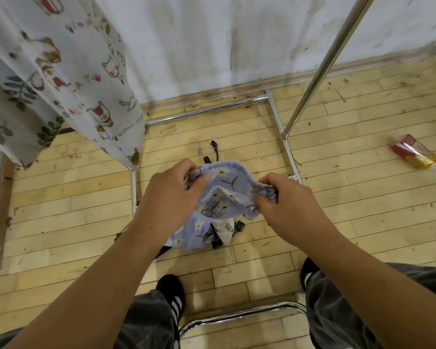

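From the head camera, both hands hold a pale blue floral garment point(225, 187) above the wooden floor point(86, 197). The left hand point(169, 195) grips its gathered edge with curled fingers; the right hand point(287, 200) pinches the opposite edge. The cloth hangs between them, inside a chrome rack frame point(277, 117). A cat-print fabric point(68, 79) hangs at left; a red-and-gold packet point(413, 152) lies well apart at right.
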{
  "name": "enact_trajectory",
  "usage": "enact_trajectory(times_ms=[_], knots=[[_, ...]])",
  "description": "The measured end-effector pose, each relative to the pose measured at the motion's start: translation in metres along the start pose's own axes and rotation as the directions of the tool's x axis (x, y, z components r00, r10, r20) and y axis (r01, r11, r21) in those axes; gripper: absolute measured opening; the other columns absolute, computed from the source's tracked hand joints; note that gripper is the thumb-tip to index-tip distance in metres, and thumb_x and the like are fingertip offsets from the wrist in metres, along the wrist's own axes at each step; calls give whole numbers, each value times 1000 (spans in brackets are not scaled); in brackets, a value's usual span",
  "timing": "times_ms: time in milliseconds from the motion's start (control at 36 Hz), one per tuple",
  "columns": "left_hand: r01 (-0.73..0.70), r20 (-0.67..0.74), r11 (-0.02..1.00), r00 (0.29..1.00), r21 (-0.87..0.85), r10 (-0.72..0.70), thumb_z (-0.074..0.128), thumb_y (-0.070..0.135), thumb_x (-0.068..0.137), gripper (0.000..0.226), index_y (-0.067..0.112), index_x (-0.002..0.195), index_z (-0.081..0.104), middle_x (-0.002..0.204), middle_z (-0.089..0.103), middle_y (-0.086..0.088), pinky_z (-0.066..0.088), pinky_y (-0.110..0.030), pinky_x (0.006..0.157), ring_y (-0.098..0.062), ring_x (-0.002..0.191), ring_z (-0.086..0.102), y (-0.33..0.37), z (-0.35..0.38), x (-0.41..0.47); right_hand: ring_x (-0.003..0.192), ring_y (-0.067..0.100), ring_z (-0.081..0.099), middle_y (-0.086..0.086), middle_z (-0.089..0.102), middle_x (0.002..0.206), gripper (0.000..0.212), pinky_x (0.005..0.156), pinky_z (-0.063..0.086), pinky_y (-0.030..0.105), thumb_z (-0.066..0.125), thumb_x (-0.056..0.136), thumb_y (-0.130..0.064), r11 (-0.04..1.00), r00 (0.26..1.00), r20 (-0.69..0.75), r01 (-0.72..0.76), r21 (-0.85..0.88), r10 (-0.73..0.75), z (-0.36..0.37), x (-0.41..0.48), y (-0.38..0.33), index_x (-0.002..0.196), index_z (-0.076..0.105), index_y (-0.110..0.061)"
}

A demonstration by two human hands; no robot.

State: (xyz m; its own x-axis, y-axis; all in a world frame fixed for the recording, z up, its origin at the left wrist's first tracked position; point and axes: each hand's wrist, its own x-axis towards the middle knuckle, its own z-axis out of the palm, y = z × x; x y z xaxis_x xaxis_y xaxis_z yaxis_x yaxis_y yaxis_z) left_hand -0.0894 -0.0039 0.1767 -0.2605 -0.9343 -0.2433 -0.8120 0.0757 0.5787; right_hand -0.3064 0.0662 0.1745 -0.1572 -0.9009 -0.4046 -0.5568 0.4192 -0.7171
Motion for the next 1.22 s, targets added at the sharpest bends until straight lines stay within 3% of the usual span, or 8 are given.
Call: enact_trajectory(times_ms=[111, 222, 278, 500, 583, 722, 889, 1222], knots=[[-1, -31, 1000, 1000, -30, 0, 46, 55, 102, 41, 26, 74, 41, 57, 41, 3, 29, -27, 48, -12, 47, 36, -1, 2, -1, 67, 4, 64, -10, 69, 81, 11, 54, 52, 18, 67, 97, -17, 999, 999, 17, 46, -15, -46, 2, 0, -1, 101, 67, -28], [30, -90, 998, 995, -59, -35, 42, 50, 106, 41, 23, 76, 45, 62, 52, -8, 40, -38, 53, -25, 57, 55, -6, 1, 1, 54, 8, 57, -12, 59, 77, 31, 44, 45, 15, 63, 95, -3, 998, 996, 88, 16, -66, -10, 0, 0, 1, 114, 62, -28], [51, -129, 997, 990, -61, -59, 41, 48, 108, 37, 26, 78, 49, 62, 53, -5, 37, -34, 52, -20, 54, 50, -7, -1, 2, 58, 9, 55, -8, 57, 75, 36, 45, 43, 16, 64, 94, -3, 994, 994, 111, 0, -107, 12, -2, 0, 3, 121, 59, -27], [84, -160, 996, 983, -42, -89, 41, 41, 110, 35, 33, 75, 45, 65, 56, -4, 37, -34, 52, -21, 60, 53, -13, 2, 3, 51, 6, 48, -5, 53, 66, 28, 46, 43, 15, 65, 96, -10, 996, 999, 52, 4, -89, 1, -11, -4, 10, 114, 61, -30], [51, -147, 999, 988, -18, -53, 41, 40, 110, 33, 30, 78, 48, 67, 57, -5, 38, -33, 53, -20, 62, 55, -13, -2, 4, 55, 0, 51, -5, 55, 66, 23, 50, 45, 16, 68, 97, -27, 997, 995, 94, 31, -69, -24, -13, -9, 9, 116, 60, -34], [52, -139, 997, 988, -65, -61, 40, 42, 109, 37, 16, 88, 56, 69, 59, -10, 43, -36, 54, -28, 63, 59, -10, -6, 6, 71, 14, 61, -2, 61, 77, 30, 66, 55, 31, 57, 94, -62, 994, 995, 104, 21, -108, -10, -18, -20, 11, 117, 56, -44], [54, -92, 994, 994, -99, -64, 40, 40, 109, 36, 25, 77, 46, 64, 59, -9, 51, -49, 58, -29, 54, 66, -2, -5, 4, 74, 16, 68, -5, 67, 86, 8, 71, 63, 33, 54, 104, -41, 981, 989, 16, -144, -127, 147, -32, -17, 29, 109, 60, -40], [165, -77, 978, 981, -130, -176, 42, 39, 109, 33, 18, 92, 61, 69, 68, -5, 50, -27, 49, -7, 46, 67, -5, -1, 6, 83, 25, 73, 7, 70, 99, 19, 71, 66, 41, 51, 104, -21, 911, 911, -18, -412, 11, 412, 8, 37, 80, 114, 67, -23]])
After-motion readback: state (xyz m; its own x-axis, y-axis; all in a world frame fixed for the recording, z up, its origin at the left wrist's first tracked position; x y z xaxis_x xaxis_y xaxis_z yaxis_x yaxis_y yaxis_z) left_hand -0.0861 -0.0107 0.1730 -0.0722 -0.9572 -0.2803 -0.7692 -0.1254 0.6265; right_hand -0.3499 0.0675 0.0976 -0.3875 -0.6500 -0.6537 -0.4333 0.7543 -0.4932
